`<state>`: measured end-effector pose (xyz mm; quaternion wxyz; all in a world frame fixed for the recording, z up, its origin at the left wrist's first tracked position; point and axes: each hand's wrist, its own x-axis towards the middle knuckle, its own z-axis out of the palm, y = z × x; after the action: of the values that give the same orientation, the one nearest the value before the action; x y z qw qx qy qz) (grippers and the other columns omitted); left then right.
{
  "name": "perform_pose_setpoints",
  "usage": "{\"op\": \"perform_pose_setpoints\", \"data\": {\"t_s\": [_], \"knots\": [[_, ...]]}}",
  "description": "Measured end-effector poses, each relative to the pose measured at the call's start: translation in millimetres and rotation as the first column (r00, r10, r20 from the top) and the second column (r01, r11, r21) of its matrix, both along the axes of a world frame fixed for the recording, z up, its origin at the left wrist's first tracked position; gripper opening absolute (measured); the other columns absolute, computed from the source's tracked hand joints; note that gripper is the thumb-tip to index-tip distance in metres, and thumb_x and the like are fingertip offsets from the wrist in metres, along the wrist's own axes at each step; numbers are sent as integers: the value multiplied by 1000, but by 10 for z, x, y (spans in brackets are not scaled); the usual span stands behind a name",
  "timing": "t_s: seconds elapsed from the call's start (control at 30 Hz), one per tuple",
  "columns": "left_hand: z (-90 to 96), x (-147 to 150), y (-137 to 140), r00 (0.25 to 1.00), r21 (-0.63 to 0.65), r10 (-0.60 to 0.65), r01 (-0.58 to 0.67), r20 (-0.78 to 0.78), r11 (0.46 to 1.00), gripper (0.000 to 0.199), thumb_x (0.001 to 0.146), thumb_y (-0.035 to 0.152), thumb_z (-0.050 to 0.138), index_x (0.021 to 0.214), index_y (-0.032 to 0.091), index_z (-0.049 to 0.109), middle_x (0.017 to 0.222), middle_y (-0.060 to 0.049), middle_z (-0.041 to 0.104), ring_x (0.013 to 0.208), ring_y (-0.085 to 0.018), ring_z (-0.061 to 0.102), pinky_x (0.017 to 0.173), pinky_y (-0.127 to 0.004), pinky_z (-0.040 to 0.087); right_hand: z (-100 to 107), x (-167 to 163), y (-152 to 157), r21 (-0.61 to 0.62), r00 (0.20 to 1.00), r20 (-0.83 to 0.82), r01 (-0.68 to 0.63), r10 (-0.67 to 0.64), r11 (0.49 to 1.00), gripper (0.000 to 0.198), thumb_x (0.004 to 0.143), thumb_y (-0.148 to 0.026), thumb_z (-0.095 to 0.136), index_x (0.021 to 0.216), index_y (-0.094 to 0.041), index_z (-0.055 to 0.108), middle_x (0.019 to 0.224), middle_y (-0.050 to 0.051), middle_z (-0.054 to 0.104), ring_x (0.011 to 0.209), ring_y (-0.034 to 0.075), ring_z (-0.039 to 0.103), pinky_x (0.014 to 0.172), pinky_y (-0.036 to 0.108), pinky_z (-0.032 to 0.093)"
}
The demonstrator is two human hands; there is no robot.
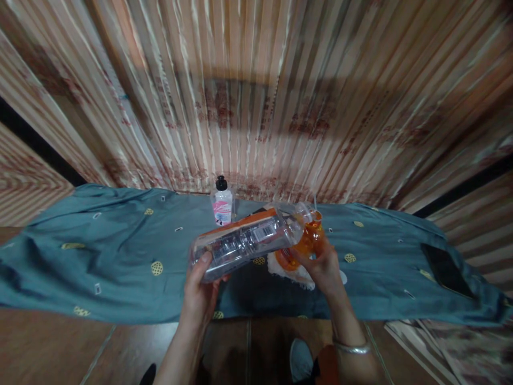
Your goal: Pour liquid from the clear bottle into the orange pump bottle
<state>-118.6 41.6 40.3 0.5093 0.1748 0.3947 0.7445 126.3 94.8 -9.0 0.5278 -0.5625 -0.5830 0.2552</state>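
Observation:
My left hand (202, 291) is wrapped round the base of a large clear plastic bottle (236, 247) with an orange label. The bottle tilts, its neck up to the right. Close by that neck is a bottle of orange liquid (310, 235), gripped by my right hand (323, 264). Whether the two necks touch, I cannot tell. Below them a white cloth (296, 277) with a fringed edge lies on the table, partly hidden. Behind the clear bottle stands an upright bottle with a black cap (222, 206) and a pink and white label.
A teal patterned cloth (120, 256) covers the long table. On its right part lies a dark flat phone-like object (447, 270). A small white disc (343, 277) sits beside my right wrist. Striped curtains (240, 107) hang directly behind the table.

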Motion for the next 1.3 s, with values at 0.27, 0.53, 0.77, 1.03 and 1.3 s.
{"op": "perform_pose_setpoints", "data": {"t_s": [0.27,0.53,0.77,1.03,1.3], "knots": [[-72,-87,-91,999,42,-8,10,-45,999,44,62,42,94,96,21,76,89,-2,75,62,-15,65,41,-22,51,25,-60,-24,7,1000,-4,-24,24,1000,69,71,-55,86,128,-20,65,121,14,77,108,36,75,100,56,58],[-102,-148,-110,996,88,-37,44,-82,995,38,67,41,91,97,21,76,91,-2,74,62,-15,64,44,-22,50,25,-6,-10,-18,998,-6,-58,58,998,70,68,-51,89,127,-22,65,124,12,75,111,35,73,102,55,57],[-25,-66,-92,995,130,-30,43,-99,991,36,65,41,91,93,23,76,81,-1,72,53,-12,58,41,-21,46,31,21,-6,-52,997,-69,-50,46,997,73,62,-51,93,122,-20,66,117,13,78,103,34,75,95,50,61],[-89,-110,-93,992,136,-38,54,-120,989,40,68,40,90,101,24,76,88,-2,74,61,-15,63,43,-22,49,47,5,0,-5,999,-38,-25,25,1000,67,63,-55,91,116,-20,68,106,11,81,95,32,77,85,45,63],[-34,-70,-91,992,147,-26,44,-126,988,39,66,42,91,96,23,76,86,-3,74,60,-15,61,41,-22,48,62,33,3,20,997,72,21,-23,1000,62,64,-58,88,110,-21,70,107,12,80,97,33,76,88,48,61]]}}
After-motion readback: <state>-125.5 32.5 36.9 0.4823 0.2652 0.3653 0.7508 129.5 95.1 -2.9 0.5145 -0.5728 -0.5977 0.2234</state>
